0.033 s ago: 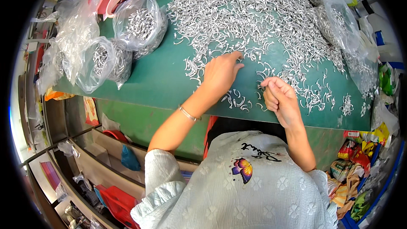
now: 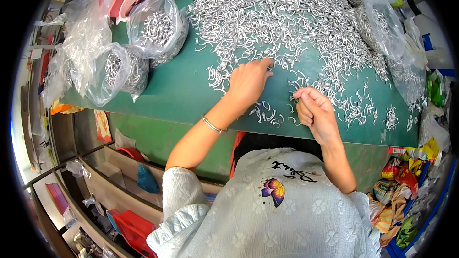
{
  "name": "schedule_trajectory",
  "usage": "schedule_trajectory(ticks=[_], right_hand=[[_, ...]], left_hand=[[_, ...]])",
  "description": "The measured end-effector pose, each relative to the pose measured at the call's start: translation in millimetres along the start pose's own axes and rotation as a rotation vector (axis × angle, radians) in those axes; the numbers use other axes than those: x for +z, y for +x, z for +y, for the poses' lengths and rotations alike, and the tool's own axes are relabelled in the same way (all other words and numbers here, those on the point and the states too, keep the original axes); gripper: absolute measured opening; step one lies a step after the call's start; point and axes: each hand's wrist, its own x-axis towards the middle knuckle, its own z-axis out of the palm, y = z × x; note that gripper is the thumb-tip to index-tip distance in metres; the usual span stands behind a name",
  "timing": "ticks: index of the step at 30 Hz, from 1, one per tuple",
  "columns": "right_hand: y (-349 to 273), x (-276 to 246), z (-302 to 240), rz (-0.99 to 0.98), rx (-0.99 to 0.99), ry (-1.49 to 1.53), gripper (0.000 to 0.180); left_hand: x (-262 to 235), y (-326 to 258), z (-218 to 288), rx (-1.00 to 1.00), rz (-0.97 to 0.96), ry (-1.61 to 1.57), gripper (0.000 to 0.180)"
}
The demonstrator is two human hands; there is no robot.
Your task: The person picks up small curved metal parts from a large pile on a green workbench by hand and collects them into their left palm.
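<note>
My left hand (image 2: 249, 81) rests at the near edge of a heap of small curved silver metal pieces (image 2: 267, 14) on the green table. Its index finger and thumb show a gap between them; the other fingers are hidden beneath the hand. To its right, my right hand (image 2: 316, 112) is closed, fingers curled and thumb pressed to the index finger. Whatever it pinches is too small to make out. Silver pieces lie right by its fingertips. Between my hands and the table's near edge is a small loose group of curved pieces (image 2: 267, 113).
Clear plastic bags of metal pieces (image 2: 158, 28) stand at the left, with a pink tape-like ring (image 2: 136, 0) behind. More filled bags (image 2: 382, 28) line the right side. Shelving with a red bin (image 2: 136, 229) is at lower left. Colourful packages (image 2: 394, 181) are piled at lower right.
Almost nothing differs. My left hand and forearm have shifted very slightly; my right hand keeps its closed pose.
</note>
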Motion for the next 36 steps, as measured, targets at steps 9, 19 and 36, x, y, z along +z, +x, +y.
schedule_trajectory(ticks=[9,19,36], right_hand=[[1.4,-11.7,-1.5,0.027,0.004,0.062,0.019],[1.1,-6.7,8.6,0.045,-0.075,-0.302,0.012],[33.1,58.5,81.8,-0.172,-0.805,-1.651,0.020]], left_hand=[[-34.1,1.3,-32.7,-0.523,-0.204,-1.967,0.015],[-74.0,-51.5,-64.4,-0.578,0.273,-1.068,0.016],[-58.3,-91.8,-111.9,-0.265,0.577,0.519,0.021]])
